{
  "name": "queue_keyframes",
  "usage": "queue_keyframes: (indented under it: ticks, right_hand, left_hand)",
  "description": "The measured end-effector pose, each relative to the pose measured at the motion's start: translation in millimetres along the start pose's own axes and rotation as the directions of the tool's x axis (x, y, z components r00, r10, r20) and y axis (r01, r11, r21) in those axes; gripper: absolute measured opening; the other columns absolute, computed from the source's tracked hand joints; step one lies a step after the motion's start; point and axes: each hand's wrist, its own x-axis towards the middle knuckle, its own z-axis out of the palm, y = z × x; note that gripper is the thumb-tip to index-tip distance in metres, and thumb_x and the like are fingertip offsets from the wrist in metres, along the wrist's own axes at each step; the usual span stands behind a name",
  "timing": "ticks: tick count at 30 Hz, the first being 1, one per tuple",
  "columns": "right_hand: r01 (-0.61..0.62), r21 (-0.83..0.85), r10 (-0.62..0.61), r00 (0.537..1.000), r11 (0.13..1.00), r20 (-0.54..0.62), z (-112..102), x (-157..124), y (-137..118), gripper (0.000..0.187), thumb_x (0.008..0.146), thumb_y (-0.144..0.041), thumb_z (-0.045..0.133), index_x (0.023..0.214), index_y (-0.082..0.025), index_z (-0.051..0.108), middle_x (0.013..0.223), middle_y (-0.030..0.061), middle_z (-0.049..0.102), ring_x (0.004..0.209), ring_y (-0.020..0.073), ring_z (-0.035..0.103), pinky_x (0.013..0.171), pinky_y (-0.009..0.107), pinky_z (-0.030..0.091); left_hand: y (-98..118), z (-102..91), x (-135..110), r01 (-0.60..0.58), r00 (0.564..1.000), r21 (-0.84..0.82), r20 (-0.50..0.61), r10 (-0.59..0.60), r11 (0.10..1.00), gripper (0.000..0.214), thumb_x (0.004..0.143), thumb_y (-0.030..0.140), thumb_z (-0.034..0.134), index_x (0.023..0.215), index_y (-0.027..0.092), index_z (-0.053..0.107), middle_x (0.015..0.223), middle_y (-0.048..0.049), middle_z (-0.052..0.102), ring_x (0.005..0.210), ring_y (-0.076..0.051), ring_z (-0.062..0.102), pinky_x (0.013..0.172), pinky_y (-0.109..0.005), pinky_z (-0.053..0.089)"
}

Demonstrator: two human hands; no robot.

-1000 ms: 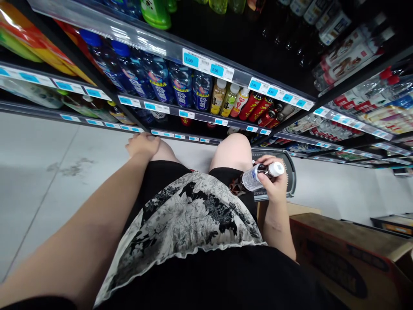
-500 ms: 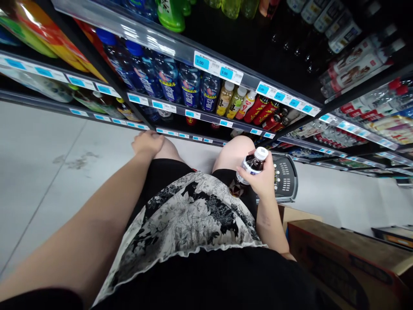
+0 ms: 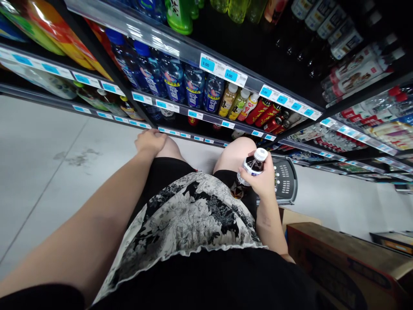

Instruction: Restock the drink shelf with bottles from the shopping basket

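Observation:
My right hand (image 3: pixel 265 181) is wrapped round a drink bottle (image 3: pixel 254 163) with a white cap, a pale label and dark liquid inside. The bottle is tilted over my right thigh, cap toward the shelves. My left hand (image 3: pixel 150 142) lies over my left knee with its fingers stretched out and nothing in it. Just past my right hand sits a grey plastic shopping basket (image 3: pixel 293 183) on the floor, partly hidden by my hand and leg.
Shelves ahead hold blue-labelled bottles (image 3: pixel 195 88), small juice bottles (image 3: pixel 228 101) and red cans (image 3: pixel 273 124). Price tags run along the shelf edge (image 3: pixel 222 71). A brown cardboard box (image 3: pixel 342 254) stands close by my right arm. Grey floor (image 3: pixel 41 142) stretches to the left.
The view has shifted slightly, so the shelves sit a little further right and lower. Both hands keep their places, the right still round the bottle.

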Motion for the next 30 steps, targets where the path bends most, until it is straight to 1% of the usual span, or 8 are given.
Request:
queue_keyframes:
  ticks: [9,17,24,30]
  right_hand:
    - [0.001,0.029,-0.001,1.0,1.0,0.002,-0.8,-1.1,1.9,0.044,0.069,-0.032,0.082,0.104,-0.023,0.059,0.102,0.004,0.069,0.089,0.0204,0.063,0.081,0.034,0.055]
    - [0.003,0.037,-0.003,1.0,0.999,-0.003,-2.5,-2.1,5.5,0.045,0.069,-0.031,0.083,0.105,-0.023,0.058,0.104,0.0047,0.069,0.092,0.0213,0.065,0.086,0.036,0.055]
    - [0.03,0.022,-0.03,1.0,0.999,0.0,-0.7,-2.3,5.8,0.044,0.069,-0.032,0.082,0.105,-0.023,0.059,0.104,0.0051,0.07,0.094,0.0228,0.066,0.088,0.037,0.054]
    - [0.017,0.017,-0.017,1.0,1.0,0.0,-1.7,-2.2,5.2,0.044,0.069,-0.032,0.082,0.106,-0.023,0.059,0.104,0.0051,0.071,0.093,0.0225,0.066,0.087,0.036,0.054]
  left_hand:
    - [1.2,1.4,1.2,-0.008,1.0,0.003,-0.001,0.008,1.0,0.056,0.093,0.049,0.056,0.14,0.019,0.067,0.141,-0.0153,0.063,0.125,-0.033,0.056,0.11,-0.053,0.043]
    - [3.2,-0.1,-0.2,-0.01,1.0,0.01,0.002,0.01,1.0,0.058,0.093,0.051,0.056,0.139,0.018,0.067,0.14,-0.0157,0.062,0.122,-0.033,0.056,0.109,-0.052,0.043]
    - [0.1,1.4,2.2,-0.01,1.0,0.016,0.004,0.01,1.0,0.056,0.094,0.049,0.055,0.14,0.019,0.067,0.142,-0.0159,0.062,0.127,-0.035,0.056,0.11,-0.054,0.043]
    - [-0.9,1.2,3.0,-0.009,1.0,0.011,0.005,0.009,1.0,0.056,0.095,0.048,0.055,0.141,0.018,0.067,0.144,-0.0164,0.061,0.129,-0.036,0.056,0.111,-0.055,0.042]
